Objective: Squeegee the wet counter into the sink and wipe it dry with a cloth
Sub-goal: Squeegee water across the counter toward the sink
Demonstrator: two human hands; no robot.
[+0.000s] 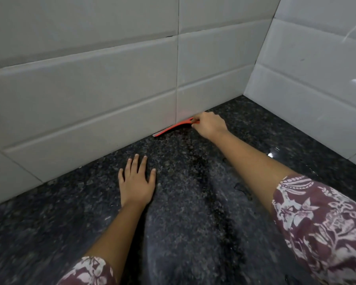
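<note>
A red squeegee with a grey blade lies along the seam where the dark speckled granite counter meets the back wall. My right hand is shut on its right end, arm stretched far forward. My left hand rests flat on the counter, fingers spread, holding nothing. A darker wet streak runs down the counter between my arms, and water glints at the right. Neither the sink nor a cloth is in view.
White tiled walls close the counter at the back and on the right, forming a corner at the far right. My patterned maroon sleeves fill the lower corners.
</note>
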